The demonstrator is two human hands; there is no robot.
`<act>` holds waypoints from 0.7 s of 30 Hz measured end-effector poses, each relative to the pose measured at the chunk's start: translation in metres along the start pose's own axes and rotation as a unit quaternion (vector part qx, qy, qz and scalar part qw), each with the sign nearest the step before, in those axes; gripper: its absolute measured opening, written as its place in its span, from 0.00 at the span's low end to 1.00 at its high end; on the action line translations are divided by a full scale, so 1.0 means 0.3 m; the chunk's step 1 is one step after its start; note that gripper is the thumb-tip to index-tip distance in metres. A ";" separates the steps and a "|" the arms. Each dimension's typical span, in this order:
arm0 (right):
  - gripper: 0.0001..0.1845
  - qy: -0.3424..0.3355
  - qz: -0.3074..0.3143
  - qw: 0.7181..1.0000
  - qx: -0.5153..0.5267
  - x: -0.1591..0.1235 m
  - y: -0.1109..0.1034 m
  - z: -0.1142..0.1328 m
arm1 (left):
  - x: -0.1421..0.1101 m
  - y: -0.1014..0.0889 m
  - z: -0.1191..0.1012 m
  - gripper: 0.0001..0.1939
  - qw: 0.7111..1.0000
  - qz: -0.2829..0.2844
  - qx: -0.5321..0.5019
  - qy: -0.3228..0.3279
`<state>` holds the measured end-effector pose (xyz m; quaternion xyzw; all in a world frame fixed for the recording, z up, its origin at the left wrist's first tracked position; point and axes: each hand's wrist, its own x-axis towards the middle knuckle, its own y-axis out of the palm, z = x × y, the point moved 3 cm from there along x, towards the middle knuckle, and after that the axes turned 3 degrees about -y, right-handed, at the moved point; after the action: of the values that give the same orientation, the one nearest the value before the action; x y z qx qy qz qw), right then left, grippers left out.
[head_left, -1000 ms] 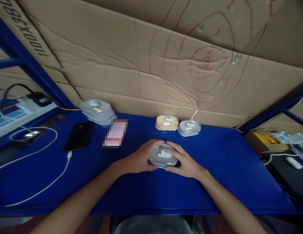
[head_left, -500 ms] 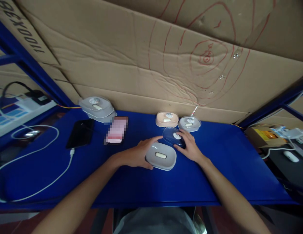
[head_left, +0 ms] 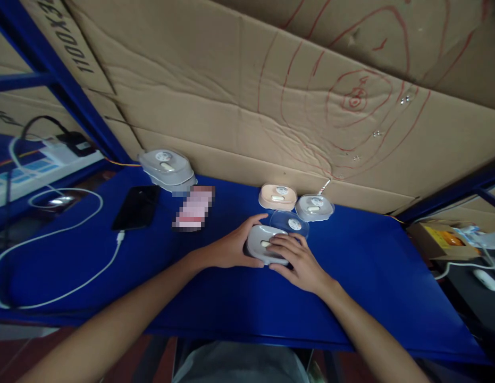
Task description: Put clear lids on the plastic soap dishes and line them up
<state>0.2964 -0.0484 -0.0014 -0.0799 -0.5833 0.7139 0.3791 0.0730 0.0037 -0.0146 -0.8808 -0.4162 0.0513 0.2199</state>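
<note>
A grey, rounded soap dish (head_left: pixel 257 239) with a white oblong piece in its middle sits in front of me. My left hand (head_left: pixel 233 249) is wrapped round its left side, thumb at the near edge. Over the right part of the dish lie the fingers of my right hand (head_left: pixel 305 263), with its thumb by the near edge. Just behind, a clear lid (head_left: pixel 279 218) with a round white sticker rests on the blue table, partly hidden by my right fingers and the dish. Whether anything is beneath my right fingers I cannot tell.
Against the cardboard wall stand a lidded peach soap dish (head_left: pixel 271 202) and a lidded grey one (head_left: pixel 325 208). Stacked grey dishes (head_left: pixel 171 175) are at the back left. A pink-screened phone (head_left: pixel 194 208), a dark phone (head_left: pixel 136 207) and a white cable (head_left: pixel 99 274) lie leftward.
My right hand has let go of the clear lid and moved down-left onto the grey soap dish. The left hand stays on the dish. The camera view has shifted slightly.
</note>
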 end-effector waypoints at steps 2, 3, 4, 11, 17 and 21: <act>0.19 0.006 -0.008 1.000 0.008 0.001 -0.006 -0.002 | 0.005 0.000 0.013 0.63 0.999 -0.001 -0.038 -0.015; 0.18 0.009 -0.014 1.000 0.011 0.000 -0.011 -0.004 | 0.007 0.000 0.018 0.64 0.998 -0.001 -0.054 -0.021; 0.18 0.009 -0.022 1.000 0.015 0.000 -0.016 -0.004 | 0.008 -0.001 0.023 0.65 0.997 0.001 -0.068 -0.026; 0.13 0.046 -0.143 0.986 0.079 -0.011 -0.028 -0.023 | 0.011 0.015 0.013 0.64 0.995 0.033 -0.082 -0.041; 0.08 0.103 -0.255 0.960 0.047 -0.045 -0.068 -0.061 | -0.039 -0.069 -0.004 0.66 0.986 0.048 0.148 -0.059; 0.05 0.022 -0.190 0.981 0.003 -0.034 -0.077 -0.021 | -0.084 -0.183 0.049 0.54 0.967 0.061 0.232 -0.090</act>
<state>0.3172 -0.0493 0.0140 0.0180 -0.5772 0.6286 0.5210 0.0136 0.0202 -0.0064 -0.8211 -0.3562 0.2389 0.3767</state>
